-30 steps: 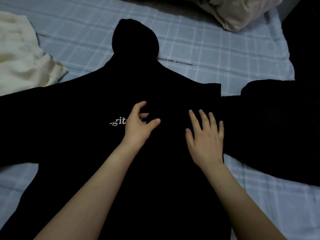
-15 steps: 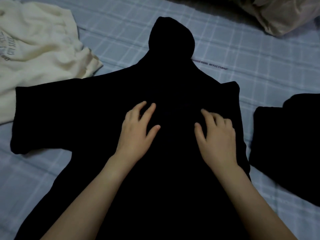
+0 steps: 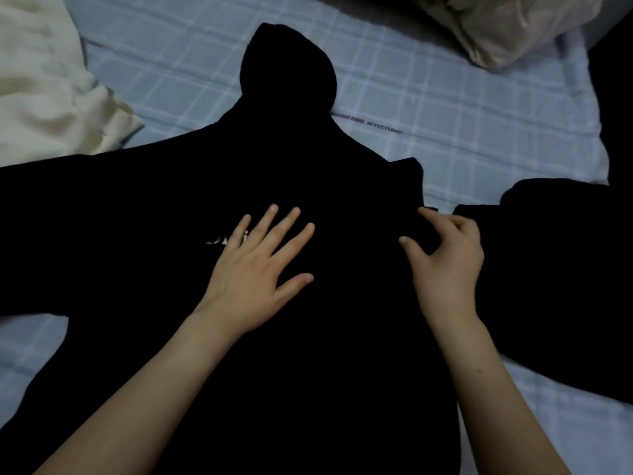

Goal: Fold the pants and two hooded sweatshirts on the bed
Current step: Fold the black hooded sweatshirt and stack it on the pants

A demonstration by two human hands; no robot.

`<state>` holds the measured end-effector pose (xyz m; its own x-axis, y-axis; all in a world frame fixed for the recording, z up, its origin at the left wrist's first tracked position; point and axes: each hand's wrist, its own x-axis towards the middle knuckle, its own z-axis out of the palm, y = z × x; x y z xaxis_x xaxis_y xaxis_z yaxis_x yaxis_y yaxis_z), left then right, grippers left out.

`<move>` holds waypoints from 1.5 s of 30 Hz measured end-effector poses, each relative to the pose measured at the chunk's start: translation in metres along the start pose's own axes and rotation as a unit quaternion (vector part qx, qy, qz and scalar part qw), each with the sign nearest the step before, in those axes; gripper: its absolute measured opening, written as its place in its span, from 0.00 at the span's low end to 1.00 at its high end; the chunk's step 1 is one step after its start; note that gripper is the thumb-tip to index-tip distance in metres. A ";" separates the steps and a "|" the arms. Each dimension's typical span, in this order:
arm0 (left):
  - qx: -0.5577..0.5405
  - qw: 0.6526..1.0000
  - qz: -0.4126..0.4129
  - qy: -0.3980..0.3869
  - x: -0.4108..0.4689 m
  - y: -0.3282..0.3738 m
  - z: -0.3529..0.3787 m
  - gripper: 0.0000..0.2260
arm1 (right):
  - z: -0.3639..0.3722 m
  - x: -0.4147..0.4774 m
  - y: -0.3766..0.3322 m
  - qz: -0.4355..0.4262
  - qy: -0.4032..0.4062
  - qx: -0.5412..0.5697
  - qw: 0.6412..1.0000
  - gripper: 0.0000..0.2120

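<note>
So: black hooded sweatshirt (image 3: 308,337) lies flat on the bed (image 3: 445,97), hood (image 3: 287,70) pointing away, body running down towards the person.

- Left hand (image 3: 253,272): flat on the chest, fingers straight and spread, partly covering the white print (image 3: 214,240).
- Right hand (image 3: 445,265): at the sweatshirt's right edge, fingers bent, tips on the cloth. Cannot tell whether it pinches fabric or only presses.
- Right side looks already turned in, leaving a straight folded edge (image 3: 416,173). Left sleeve (image 3: 68,217) is spread out sideways, unfolded.
- Dark folded garment (image 3: 555,269) sits just beside the right hand; probably the pants, too dark to be sure.
- Cream sweatshirt (image 3: 44,80) is crumpled at upper left, not yet folded.

My read: the step is flattening the first side fold before the left side comes over. To do it well:
- Left hand pins the chest so the body doesn't creep.
- Right hand sweeps outward and down along the fold, pushing out trapped bulk.
- Check that the folded edge runs parallel to the body's centre line.
- Keep clear of the dark garment, or it gets dragged.
- Then bring the left sleeve in to match.
</note>
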<state>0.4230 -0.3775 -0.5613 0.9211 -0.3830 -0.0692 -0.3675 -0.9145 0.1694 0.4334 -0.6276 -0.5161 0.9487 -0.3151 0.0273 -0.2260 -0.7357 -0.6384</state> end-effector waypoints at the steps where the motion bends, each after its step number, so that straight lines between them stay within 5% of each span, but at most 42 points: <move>1: -0.003 0.999 -0.005 -0.035 0.004 0.005 0.005 0.31 | 0.000 -0.002 0.005 0.016 -0.025 -0.033 0.999 0.23; 3: -0.011 0.997 -0.026 -0.068 0.008 0.011 0.012 0.31 | 0.008 -0.008 0.005 -0.016 -0.041 -0.144 0.989 0.25; 7: -0.002 0.999 -0.023 0.039 0.014 0.019 0.018 0.28 | 0.036 -0.011 -0.004 -0.208 -0.035 -0.232 0.950 0.26; 10: -0.022 0.999 -0.040 0.025 0.015 0.013 0.038 0.27 | 0.062 -0.013 0.015 -0.193 -0.123 -0.271 0.935 0.28; 23: -0.031 0.998 -0.049 0.020 0.017 0.008 0.053 0.27 | 0.077 -0.011 0.029 -0.184 -0.112 -0.286 0.934 0.29; 31: -0.107 0.991 -0.035 -0.075 0.008 0.012 0.009 0.26 | 0.058 -0.011 0.003 -0.130 -0.187 -0.399 0.888 0.29; 35: -0.127 0.991 -0.023 0.047 -0.069 -0.038 -0.022 0.25 | 0.056 -0.072 -0.033 -0.096 -0.188 -0.251 0.945 0.28; 39: -0.068 0.982 -0.137 0.110 -0.153 -0.137 -0.039 0.26 | 0.101 -0.156 -0.102 -0.110 -0.195 -0.077 0.971 0.28; 45: -0.022 0.977 -0.211 0.023 -0.191 -0.258 -0.026 0.29 | 0.210 -0.168 -0.210 -0.160 -0.130 -0.069 0.976 0.26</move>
<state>0.3450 -0.0654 -0.5667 0.9945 0.0340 -0.0989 0.0513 -0.9828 0.1775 0.3678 -0.2939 -0.5480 0.9956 0.0937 0.0015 0.0809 -0.8513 -0.5185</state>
